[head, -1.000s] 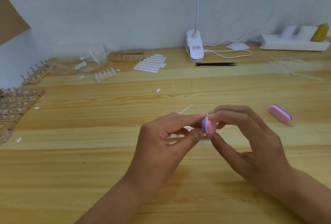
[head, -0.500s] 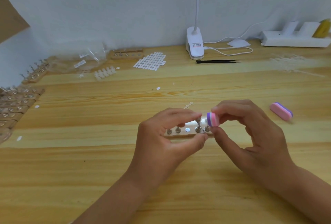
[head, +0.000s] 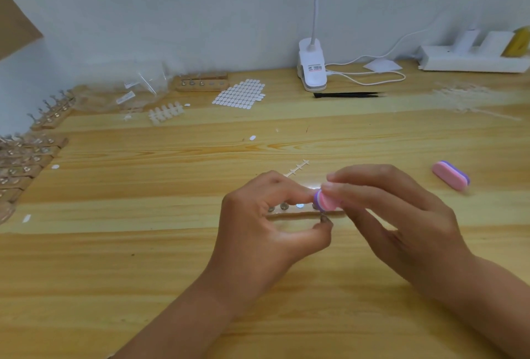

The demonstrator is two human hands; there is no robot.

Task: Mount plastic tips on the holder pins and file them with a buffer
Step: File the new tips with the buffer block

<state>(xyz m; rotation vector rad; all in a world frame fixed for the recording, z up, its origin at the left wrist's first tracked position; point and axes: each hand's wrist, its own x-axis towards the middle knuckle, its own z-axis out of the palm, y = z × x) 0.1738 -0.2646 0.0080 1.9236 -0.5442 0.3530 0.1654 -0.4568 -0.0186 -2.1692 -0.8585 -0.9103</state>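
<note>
We find the left hand [head: 266, 226] with fingers [head: 286, 186] curled round the holder [head: 295, 213], which lies on the worktop [head: 129, 272]. The right hand [head: 401, 215] pinches the pink-and-purple buffer [head: 327, 201] at the holder's right end.

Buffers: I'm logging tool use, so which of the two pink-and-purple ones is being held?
The buffer pinched by the right hand, above the wooden holder; the spare buffer lies on the table further right.
</note>
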